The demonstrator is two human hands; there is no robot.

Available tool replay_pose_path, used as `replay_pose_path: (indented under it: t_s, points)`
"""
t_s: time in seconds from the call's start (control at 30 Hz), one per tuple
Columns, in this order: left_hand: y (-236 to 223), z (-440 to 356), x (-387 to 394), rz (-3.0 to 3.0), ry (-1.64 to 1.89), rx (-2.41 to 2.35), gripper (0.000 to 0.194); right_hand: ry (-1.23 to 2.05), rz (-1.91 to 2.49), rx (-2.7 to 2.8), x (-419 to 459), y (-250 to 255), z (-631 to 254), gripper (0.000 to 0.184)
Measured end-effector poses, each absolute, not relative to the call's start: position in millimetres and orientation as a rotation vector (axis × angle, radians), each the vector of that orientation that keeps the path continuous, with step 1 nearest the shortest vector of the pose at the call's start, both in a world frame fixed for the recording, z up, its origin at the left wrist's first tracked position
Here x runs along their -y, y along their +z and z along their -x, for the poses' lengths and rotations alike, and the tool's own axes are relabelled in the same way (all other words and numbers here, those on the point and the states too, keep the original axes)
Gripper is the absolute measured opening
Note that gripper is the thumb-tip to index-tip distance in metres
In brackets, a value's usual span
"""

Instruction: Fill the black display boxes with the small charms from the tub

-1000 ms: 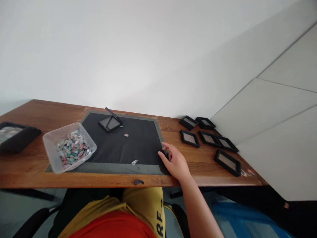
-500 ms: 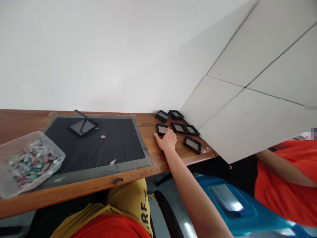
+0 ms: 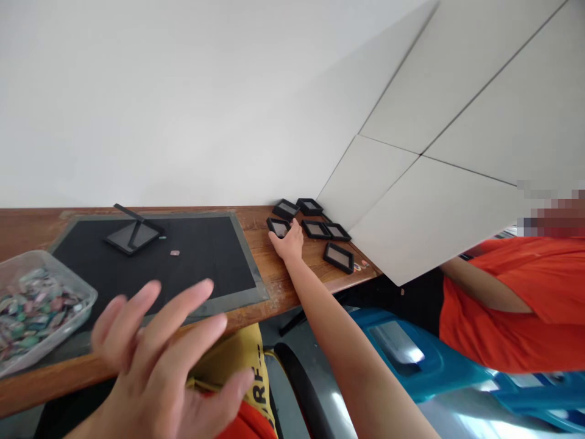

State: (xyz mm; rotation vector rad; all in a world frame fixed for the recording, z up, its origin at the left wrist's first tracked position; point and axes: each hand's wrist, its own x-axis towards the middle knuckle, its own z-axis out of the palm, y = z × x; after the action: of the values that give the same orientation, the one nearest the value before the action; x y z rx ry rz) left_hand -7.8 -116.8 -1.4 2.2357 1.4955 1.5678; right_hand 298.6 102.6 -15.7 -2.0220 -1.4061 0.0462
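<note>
My right hand is stretched to the right part of the table, its thumb and fingers closed round the sides of a small black box with a clear window. That box rests on the wood among several similar black boxes. Close to the camera, my left hand hangs in the air with spread fingers and nothing in it. A black box with its lid part tilted up stands on the black mat. Near it lies a small pink wrapped piece.
A clear plastic tub of colourful wrapped pieces stands at the left table edge. A white partition borders the table's right end. Beyond it, a person in an orange shirt is near blue plastic stools.
My view has swung right. My right hand has moved from the mat's edge to a black box and closed on it. My left hand has come into view.
</note>
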Motion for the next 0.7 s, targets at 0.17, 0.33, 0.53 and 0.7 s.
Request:
replay_pose_path:
  t_s: [0.17,0.33,0.53,0.7]
  points:
    - [8.3,-11.4,38.0,-2.295,1.51,-1.331,0.063,0.395,1.53,1.239,-110.1,-31.1,-267.3,0.082]
    - [-4.1,-15.4,-19.0,-2.132,1.298,-1.301,0.033,0.835,1.159,1.015,-126.6,-24.4,-209.2,0.065]
    - [-7.8,-3.5,-52.7,-1.792,1.478,-1.337,0.042,1.508,0.751,0.745,-146.2,8.4,-157.7,0.036]
    - [-23.5,2.3,-63.0,-1.743,1.645,-1.383,0.06,1.799,0.525,0.952,-140.6,17.0,-155.8,0.055]
